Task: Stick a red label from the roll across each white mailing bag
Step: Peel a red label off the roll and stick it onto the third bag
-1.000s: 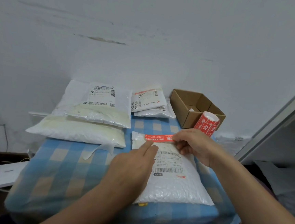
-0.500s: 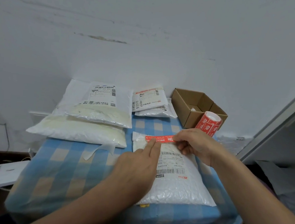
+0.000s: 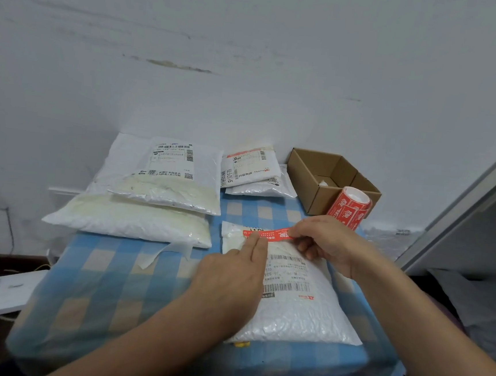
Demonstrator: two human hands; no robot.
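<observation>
A white mailing bag (image 3: pixel 298 315) with a printed shipping slip lies on the blue checked table (image 3: pixel 106 289) in front of me. A red label (image 3: pixel 269 235) lies across the bag's far end. My left hand (image 3: pixel 233 276) presses straight fingers on the label's left part. My right hand (image 3: pixel 326 242) pinches the label's right end. The red label roll (image 3: pixel 348 207) stands behind my right hand, beside the box.
Two large white bags (image 3: pixel 136 220) are stacked at the back left, two smaller ones (image 3: pixel 251 173) at the back middle. An open cardboard box (image 3: pixel 325 179) sits at the back right. A strip of backing paper (image 3: pixel 163 252) lies on the cloth. A white device (image 3: pixel 7 289) sits low left.
My left fingers have slid forward and left along the label, from below its middle onto its left part. My right hand has stayed at the label's right end.
</observation>
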